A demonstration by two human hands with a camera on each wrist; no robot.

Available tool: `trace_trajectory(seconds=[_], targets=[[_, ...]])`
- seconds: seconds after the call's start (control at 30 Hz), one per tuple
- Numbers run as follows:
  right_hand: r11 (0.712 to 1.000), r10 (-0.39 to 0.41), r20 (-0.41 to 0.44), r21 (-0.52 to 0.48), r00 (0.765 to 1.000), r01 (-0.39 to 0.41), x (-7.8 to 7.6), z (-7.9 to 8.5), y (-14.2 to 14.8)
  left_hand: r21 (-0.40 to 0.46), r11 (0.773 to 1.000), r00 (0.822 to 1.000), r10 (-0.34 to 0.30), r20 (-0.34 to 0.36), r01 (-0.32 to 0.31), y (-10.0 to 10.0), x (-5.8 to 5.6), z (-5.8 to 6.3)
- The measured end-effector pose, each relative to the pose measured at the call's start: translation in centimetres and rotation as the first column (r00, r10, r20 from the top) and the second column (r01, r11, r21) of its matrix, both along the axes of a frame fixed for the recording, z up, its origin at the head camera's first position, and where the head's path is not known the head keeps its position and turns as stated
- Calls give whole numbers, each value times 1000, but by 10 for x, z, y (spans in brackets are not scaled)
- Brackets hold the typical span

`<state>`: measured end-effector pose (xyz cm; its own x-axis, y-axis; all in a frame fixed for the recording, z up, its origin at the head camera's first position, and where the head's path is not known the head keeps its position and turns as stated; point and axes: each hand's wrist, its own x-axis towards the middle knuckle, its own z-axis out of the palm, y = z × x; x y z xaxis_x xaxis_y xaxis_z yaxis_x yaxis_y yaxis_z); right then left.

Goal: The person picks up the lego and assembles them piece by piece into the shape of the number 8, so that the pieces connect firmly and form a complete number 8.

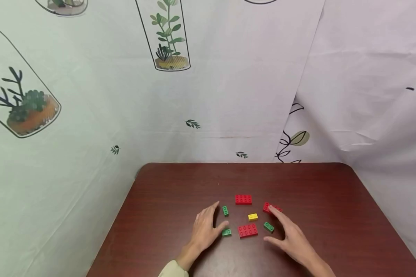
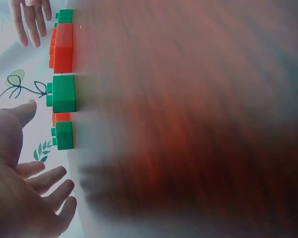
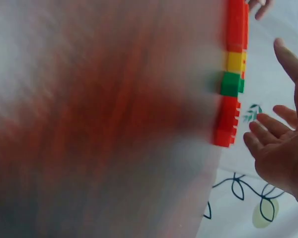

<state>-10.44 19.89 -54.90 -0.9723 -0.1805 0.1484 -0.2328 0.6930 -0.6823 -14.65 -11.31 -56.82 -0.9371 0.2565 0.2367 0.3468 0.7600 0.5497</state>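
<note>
Toy building bricks lie between the two hands on a dark wooden table. My left hand [image 1: 203, 227], fingers extended, is beside two green bricks; its thumb overlaps the nearer one [image 1: 227, 232], while the farther one [image 1: 225, 211] lies past the thumb. My right hand [image 1: 294, 239] has its thumb and fingers spread around a third green brick [image 1: 268, 227]. Its index fingertip overlaps a red brick [image 1: 266, 206], hiding part of it. Between the hands are a near red brick [image 1: 247, 231], a small yellow brick [image 1: 252, 217] and a far red brick [image 1: 243, 199]. Both palms hold nothing.
The brown table [image 1: 180, 181] has rounded far corners. Behind it and along both sides hangs a pale cloth [image 1: 228, 96] printed with plants and leaves. In the right wrist view, red, yellow and green bricks [image 3: 231, 83] line up beside the right hand.
</note>
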Motion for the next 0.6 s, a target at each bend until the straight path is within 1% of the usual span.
trace_trajectory(seconds=[0.13, 0.2, 0.33, 0.4, 0.6], targets=[[1000, 14, -44, -23, 999, -15, 1, -5, -6, 55, 998, 999, 20, 29, -21, 3, -4, -2], [1000, 18, -39, -24, 999, -19, 1, -6, -9, 71, 997, 999, 26, 36, -29, 4, -6, -3], [999, 27, 6, -40, 1000, -27, -1, -7, -13, 96, 994, 998, 39, 52, -44, 7, -9, -4], [998, 35, 21, -52, 999, -34, -2, -8, -16, 100, 994, 998, 48, 47, -52, 8, -11, -5], [996, 64, 11, -58, 998, -63, -7, -12, -21, 129, 988, 996, 75, 44, -80, 11, -16, -8]])
